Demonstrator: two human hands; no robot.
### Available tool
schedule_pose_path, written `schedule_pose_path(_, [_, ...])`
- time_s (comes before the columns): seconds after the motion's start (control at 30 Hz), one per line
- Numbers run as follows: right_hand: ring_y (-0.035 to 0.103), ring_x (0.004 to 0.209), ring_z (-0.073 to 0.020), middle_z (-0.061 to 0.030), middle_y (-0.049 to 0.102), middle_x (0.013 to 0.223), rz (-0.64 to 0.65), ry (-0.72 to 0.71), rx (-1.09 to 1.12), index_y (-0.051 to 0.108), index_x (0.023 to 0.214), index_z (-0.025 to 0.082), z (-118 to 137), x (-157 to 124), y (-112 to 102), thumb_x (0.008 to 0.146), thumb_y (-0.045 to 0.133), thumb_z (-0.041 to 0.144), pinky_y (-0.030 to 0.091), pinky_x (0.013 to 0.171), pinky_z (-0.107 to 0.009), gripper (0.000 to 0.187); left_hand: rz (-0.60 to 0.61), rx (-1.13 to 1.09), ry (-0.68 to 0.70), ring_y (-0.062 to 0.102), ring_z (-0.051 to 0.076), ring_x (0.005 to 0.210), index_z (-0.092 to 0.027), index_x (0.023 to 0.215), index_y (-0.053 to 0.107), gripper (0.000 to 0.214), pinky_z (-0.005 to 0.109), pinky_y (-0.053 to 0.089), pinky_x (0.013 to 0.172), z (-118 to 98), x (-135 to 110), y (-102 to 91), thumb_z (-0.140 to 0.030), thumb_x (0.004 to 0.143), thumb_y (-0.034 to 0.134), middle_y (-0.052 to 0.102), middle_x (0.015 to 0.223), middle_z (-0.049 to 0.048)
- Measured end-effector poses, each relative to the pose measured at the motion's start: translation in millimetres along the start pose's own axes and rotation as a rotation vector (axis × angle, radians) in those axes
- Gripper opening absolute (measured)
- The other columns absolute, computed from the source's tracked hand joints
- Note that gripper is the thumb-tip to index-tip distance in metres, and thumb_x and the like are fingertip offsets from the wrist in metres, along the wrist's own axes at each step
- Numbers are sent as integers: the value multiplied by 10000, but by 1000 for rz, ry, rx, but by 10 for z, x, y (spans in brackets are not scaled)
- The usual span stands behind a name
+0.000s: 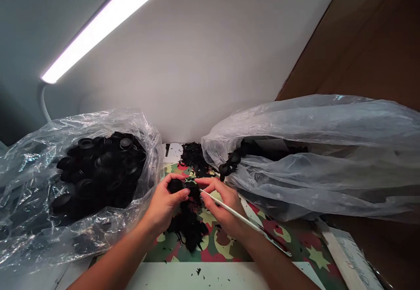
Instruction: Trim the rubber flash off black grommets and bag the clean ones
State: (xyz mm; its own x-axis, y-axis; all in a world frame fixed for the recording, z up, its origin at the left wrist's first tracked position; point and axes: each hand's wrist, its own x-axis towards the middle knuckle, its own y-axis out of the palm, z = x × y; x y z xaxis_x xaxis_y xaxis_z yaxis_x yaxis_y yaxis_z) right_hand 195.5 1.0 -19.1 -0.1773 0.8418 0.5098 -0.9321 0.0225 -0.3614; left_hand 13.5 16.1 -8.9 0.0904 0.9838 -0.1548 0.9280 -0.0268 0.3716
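Far left: clear plastic bag (26, 193), its opening showing a heap of black ribbed caps (105, 172), round-rimmed, lying at mixed angles. Above it, a lit bar lamp (108, 29) on a pale bent neck, slanting up to the right.

Centre: left hand (164, 204), thumb and fingers closed around a black ribbed piece (175, 186), which sits between the two hands above a camouflage-and-star patterned mat (226, 244). Below the hands, a loose pile of black shavings (190, 231); a second scrap heap (194, 156) lies behind, by the wall. White board (190, 277) along the near edge, a few flecks on it.

Right hand (226, 202): fingers narrow, gripping a slim white stick (229, 211), its tip close to the black work; index finger reaches toward the left fingertips. Exact contact there too small to tell.

Further right: translucent bag (311, 119), more black pieces (231, 161) at its mouth. Behind it, a brown cardboard panel (367, 49) leans upright.
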Motion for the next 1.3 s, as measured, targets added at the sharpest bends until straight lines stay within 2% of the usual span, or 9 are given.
schedule_pose_path(0.23, [684, 998, -250, -104, 745, 1128, -38, -396, -240, 536, 848, 257, -229, 3, 150, 942, 501, 151, 552, 859, -428, 146, -35, 51, 43, 582, 81, 581, -187, 867, 648, 463, 216, 478, 580, 53, 17, -24, -243, 518, 946, 670, 798, -35])
schedule_pose_path(0.57, [666, 879, -234, -93, 741, 992, -41, -488, -448, 536, 855, 244, -208, -31, 232, 994, 447, 124, 495, 771, -387, 204, 53, 263, 154, 598, 156, 742, -193, 867, 656, 357, 252, 474, 673, 40, -20, -13, -239, 597, 885, 649, 824, -19])
schedule_pose_path(0.67, [651, 913, -245, -97, 713, 990, -45, -410, -435, 539, 849, 247, -229, -39, 258, 998, 420, 124, 486, 816, -398, 227, 53, 304, 151, 590, 165, 720, -190, 839, 658, 317, 260, 468, 659, 21, -30, 13, -235, 604, 867, 641, 789, -14])
schedule_pose_path(0.73, [638, 900, -259, -99, 689, 950, -62, -264, -417, 539, 838, 246, -295, -11, 223, 984, 417, 134, 487, 823, -402, 220, 47, 265, 150, 596, 168, 722, -191, 819, 661, 313, 260, 473, 658, 12, -35, 28, -215, 584, 866, 648, 788, -12])
schedule_pose_path(0.83, [612, 757, -240, -59, 644, 814, -86, -57, -401, 519, 789, 245, -454, 61, 84, 937, 422, 142, 489, 706, -357, 205, 54, 143, 171, 612, 167, 754, -192, 806, 675, 331, 250, 484, 677, -15, -55, 42, -190, 550, 885, 677, 818, -3])
schedule_pose_path(0.97, [605, 647, -192, 10, 617, 678, -66, -18, -367, 480, 690, 253, -555, 120, -69, 867, 475, 156, 473, 601, -292, 202, 80, -44, 133, 624, 149, 786, -204, 853, 685, 406, 236, 493, 713, -60, -73, 24, -188, 529, 929, 707, 890, -1])
schedule_pose_path(1.07, [665, 798, -207, -27, 692, 821, -97, 3, -284, 489, 672, 242, -428, 116, -59, 870, 524, 198, 511, 698, -313, 206, 83, -136, 55, 641, 145, 798, -214, 918, 686, 477, 234, 500, 710, -62, -54, -13, -174, 520, 947, 708, 913, -1])
schedule_pose_path(1.17, [679, 824, -211, -60, 728, 947, -138, 102, -20, 557, 721, 230, -228, 86, -17, 915, 558, 295, 532, 704, -329, 205, 53, -191, 9, 657, 152, 819, -221, 986, 677, 527, 239, 508, 711, -55, -32, -40, -156, 533, 940, 714, 934, 10])
schedule_pose_path(1.3, [683, 716, -177, -82, 726, 1171, 6, 236, 291, 586, 761, 219, -80, 44, 0, 917, 598, 341, 555, 631, -325, 198, 32, -224, -31, 653, 145, 811, -219, 1010, 673, 522, 231, 505, 696, -81, -36, -40, -118, 550, 896, 712, 943, 14])
